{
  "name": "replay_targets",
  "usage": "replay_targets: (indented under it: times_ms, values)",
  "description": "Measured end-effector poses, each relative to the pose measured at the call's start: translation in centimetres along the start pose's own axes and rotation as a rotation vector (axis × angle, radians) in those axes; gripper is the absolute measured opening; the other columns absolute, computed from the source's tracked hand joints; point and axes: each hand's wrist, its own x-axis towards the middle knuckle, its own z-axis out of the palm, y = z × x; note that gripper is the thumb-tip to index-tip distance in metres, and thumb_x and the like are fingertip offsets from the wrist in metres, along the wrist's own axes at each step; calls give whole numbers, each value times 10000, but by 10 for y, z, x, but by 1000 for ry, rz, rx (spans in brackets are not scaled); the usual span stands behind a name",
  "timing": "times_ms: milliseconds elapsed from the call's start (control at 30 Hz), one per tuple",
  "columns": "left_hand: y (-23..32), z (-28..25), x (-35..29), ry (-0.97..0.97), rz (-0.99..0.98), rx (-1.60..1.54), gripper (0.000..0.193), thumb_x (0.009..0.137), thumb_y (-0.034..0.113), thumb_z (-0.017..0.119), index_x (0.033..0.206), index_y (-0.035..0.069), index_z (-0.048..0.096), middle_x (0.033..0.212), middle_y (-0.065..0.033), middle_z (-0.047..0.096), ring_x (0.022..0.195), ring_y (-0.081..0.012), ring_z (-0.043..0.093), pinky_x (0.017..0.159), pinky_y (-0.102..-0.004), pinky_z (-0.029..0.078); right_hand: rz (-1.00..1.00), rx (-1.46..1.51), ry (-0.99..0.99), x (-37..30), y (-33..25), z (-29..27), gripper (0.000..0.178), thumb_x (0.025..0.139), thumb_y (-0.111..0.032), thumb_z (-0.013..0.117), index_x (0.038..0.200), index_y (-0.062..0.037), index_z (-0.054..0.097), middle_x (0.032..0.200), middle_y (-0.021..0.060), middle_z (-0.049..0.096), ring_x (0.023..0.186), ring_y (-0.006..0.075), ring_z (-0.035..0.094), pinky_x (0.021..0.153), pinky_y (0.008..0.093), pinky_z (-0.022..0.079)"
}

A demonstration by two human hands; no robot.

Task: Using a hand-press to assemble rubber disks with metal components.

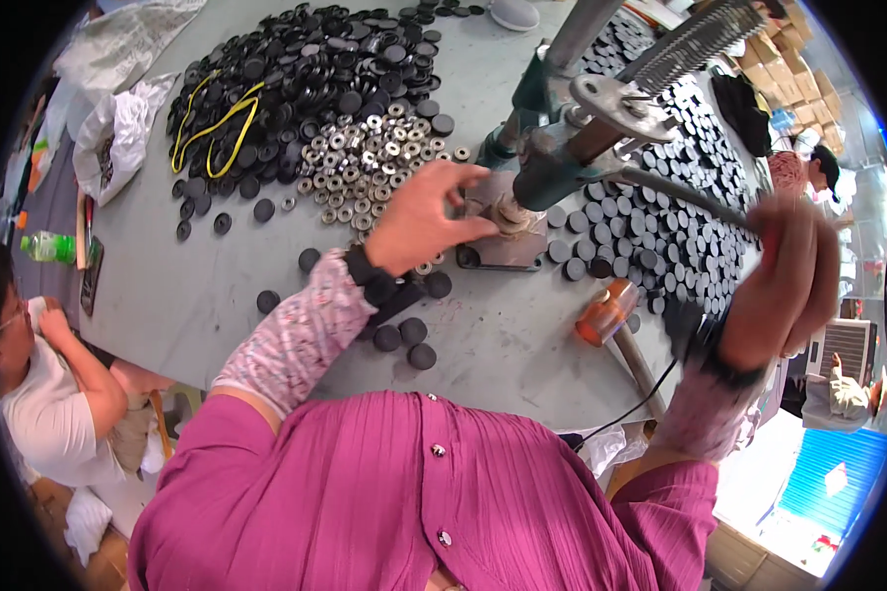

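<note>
A dark green hand press (552, 163) stands on the table in front of me, its ram down at a ring-shaped seat on the metal base (503, 254). My left hand (426, 219) reaches beside that base from the left, thumb and forefinger apart on either side of the seat; nothing shows between them. My right hand (784, 281), somewhat blurred, is closed round the end of the press lever (695, 200) on the right. Whatever sits under the ram is mostly hidden. Close to my left hand lies a heap of silvery metal rings (365, 158).
Black round caps (306, 74) are heaped at the far left, a yellow cord (229, 128) on them. Many dark discs (650, 236) spread right of the press. An orange bottle (606, 312) and a hammer handle (641, 369) lie near my right arm. Another person (59, 394) sits at left.
</note>
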Motion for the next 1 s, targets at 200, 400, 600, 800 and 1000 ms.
replay_targets:
  times_ms: [200, 400, 600, 800, 1000]
  values:
    - [30, -44, -64, -282, -164, 150, 313, 799, 147, 842, 1081, 67, 733, 976, -39, 658, 715, -166, 570, 676, -321, 485, -236, 207, -285, -181, 71, -18, 178, 1007, -249, 634, 999, -75, 597, 1003, 155, 701, 741, 275, 666, 703, 429, 564]
    - [21, -20, -81, -268, 69, 440, 367, 799, 122, 803, 1140, 55, 687, 1126, -110, 605, 1019, -340, 642, 861, -426, 537, -293, 173, -351, -134, 60, -25, 371, 1028, -449, 642, 979, -87, 579, 937, 113, 715, 806, 297, 684, 833, 479, 572]
    - [17, -14, -74, -360, 33, 447, 348, 775, 101, 784, 1102, 47, 678, 1130, -106, 585, 1009, -335, 641, 848, -428, 541, -179, 411, -85, -43, 20, 5, 442, 1055, -446, 586, 1004, -7, 613, 759, 158, 657, 507, 103, 478, 444, 223, 295]
    - [24, -7, -43, -270, 15, 310, 390, 774, 166, 821, 1117, 26, 700, 990, -116, 645, 837, -272, 690, 758, -386, 553, -22, 377, 53, 7, 2, 18, 320, 1056, -283, 532, 993, 16, 626, 720, 138, 670, 406, 39, 345, 403, 209, 193]
    - [21, 18, -5, -89, -13, 130, 429, 767, 187, 835, 1118, -33, 725, 935, -113, 682, 716, -193, 686, 685, -340, 553, 22, 390, 44, 9, -1, 20, 305, 1044, -268, 565, 1047, 23, 659, 733, 137, 689, 408, 28, 347, 408, 203, 209]
